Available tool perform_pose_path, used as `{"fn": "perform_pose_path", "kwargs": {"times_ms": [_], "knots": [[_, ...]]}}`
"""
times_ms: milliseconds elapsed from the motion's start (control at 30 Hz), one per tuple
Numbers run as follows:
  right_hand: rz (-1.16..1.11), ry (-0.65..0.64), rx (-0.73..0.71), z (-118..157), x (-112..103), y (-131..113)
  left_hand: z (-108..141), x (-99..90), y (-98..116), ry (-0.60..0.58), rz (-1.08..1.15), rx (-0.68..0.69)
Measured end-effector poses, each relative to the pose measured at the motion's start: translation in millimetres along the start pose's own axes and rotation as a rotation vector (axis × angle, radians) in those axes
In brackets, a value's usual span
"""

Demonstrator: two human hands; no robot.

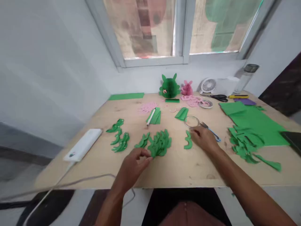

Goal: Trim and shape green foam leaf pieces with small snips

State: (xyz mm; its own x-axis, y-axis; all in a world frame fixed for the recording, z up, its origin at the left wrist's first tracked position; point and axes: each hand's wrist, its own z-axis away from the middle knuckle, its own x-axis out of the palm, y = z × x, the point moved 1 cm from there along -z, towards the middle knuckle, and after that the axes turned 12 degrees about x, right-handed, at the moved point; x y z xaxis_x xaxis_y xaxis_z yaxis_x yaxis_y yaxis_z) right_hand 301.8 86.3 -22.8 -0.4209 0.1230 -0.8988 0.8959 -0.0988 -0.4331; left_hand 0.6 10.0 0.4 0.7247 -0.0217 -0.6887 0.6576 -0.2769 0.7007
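My left hand (137, 167) rests at the near edge of a pile of green scalloped paper cutouts (160, 143). Its thumb and forefinger are curved with a small gap between the tips, and no held piece shows. My right hand (204, 137) is closed, fingertips pressed together beside a single wavy green cutout (188, 140); what is in them, if anything, is hidden. Just beyond those fingers lies a clear tape ring (191, 121). A smaller group of green cutouts (142, 141) sits left of the pile. A blue-handled tool (214, 133) lies past the right hand.
Shiny green pieces (121, 141) and a white power bank (83, 144) with a cable lie left. Green scraps (246, 142) and green sheets (261, 122) cover the right. Black-handled scissors (218, 97), a yellow cutter (238, 96), a fan (208, 85) and paper figures (170, 88) stand behind.
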Motion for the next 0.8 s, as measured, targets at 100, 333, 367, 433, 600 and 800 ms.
{"fn": "perform_pose_path", "kwargs": {"times_ms": [100, 333, 367, 433, 600, 800], "knots": [[0.022, 0.011, 0.006, -1.0, -0.3, -1.5, -1.3, -3.0, -2.9, 0.027, 0.0, 0.003], [-0.146, 0.053, 0.023, -5.3, 0.8, 5.6, -11.9, 3.8, 17.8, 0.017, 0.057, 0.053], [-0.213, 0.076, 0.038, -6.2, 0.4, 7.2, -13.7, 6.4, 22.6, 0.013, 0.07, 0.063], [-0.38, 0.078, 0.061, -7.6, -1.5, 8.6, -16.9, 11.7, 31.5, 0.008, 0.1, 0.081], [-0.766, -0.235, 0.038, -2.2, -14.0, -4.1, -25.6, 24.7, 45.9, -0.022, 0.172, 0.063], [-0.957, -0.564, 0.113, 15.4, -18.8, -24.7, -37.1, 41.6, 59.4, -0.069, 0.245, 0.087]]}}
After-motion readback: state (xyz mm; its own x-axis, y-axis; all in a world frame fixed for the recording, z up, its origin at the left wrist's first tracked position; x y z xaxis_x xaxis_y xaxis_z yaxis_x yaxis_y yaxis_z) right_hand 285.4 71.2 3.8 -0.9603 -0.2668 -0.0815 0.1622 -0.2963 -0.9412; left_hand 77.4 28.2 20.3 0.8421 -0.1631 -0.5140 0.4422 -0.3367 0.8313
